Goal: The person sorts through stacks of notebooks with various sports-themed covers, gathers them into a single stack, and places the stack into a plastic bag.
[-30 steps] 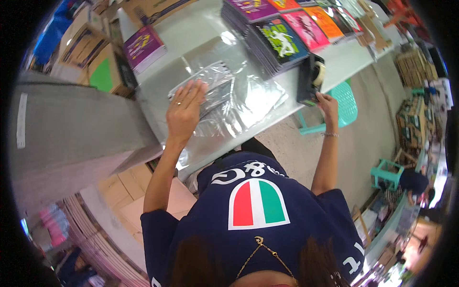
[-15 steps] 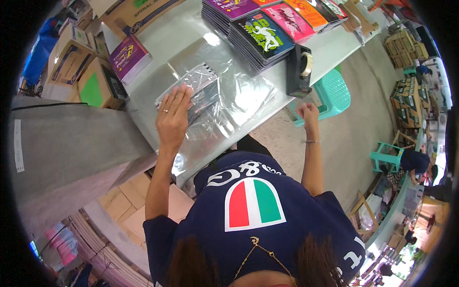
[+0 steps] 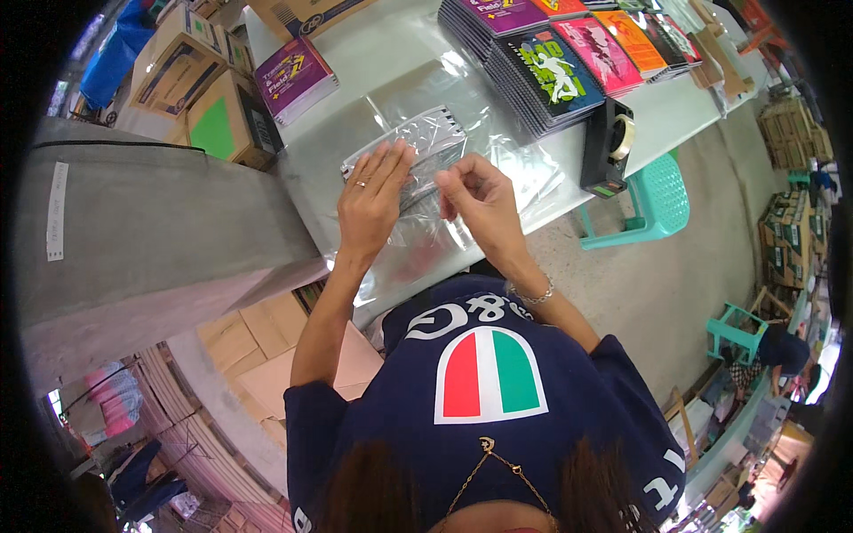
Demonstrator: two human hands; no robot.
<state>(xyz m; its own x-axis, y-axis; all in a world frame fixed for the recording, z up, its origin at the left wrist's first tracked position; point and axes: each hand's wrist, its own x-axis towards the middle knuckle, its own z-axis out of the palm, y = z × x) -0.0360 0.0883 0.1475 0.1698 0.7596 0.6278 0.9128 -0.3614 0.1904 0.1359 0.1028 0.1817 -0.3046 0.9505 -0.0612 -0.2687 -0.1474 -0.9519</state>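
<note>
Right hand (image 3: 484,202): moved in from beyond the table (image 3: 382,53) edge, to beside the wrapped notebook (image 3: 431,131). Notebook: on table, beneath left hand (image 3: 371,209), fingers flat, together. Right fingers: curled; grip cannot be told. Tape dispenser (image 3: 601,153): black, table edge.

On the table (image 3: 378,49) lie notebook stacks (image 3: 549,75), clear plastic (image 3: 502,133) and a tape dispenser (image 3: 601,147).

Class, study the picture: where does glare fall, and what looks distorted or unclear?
Head view, centre: white glare breaks over the clear plastic beside the right hand; head view, edges: fisheye distortion bends the scene toward a black rim; head view, far right: the stacked boxes look soft.
</note>
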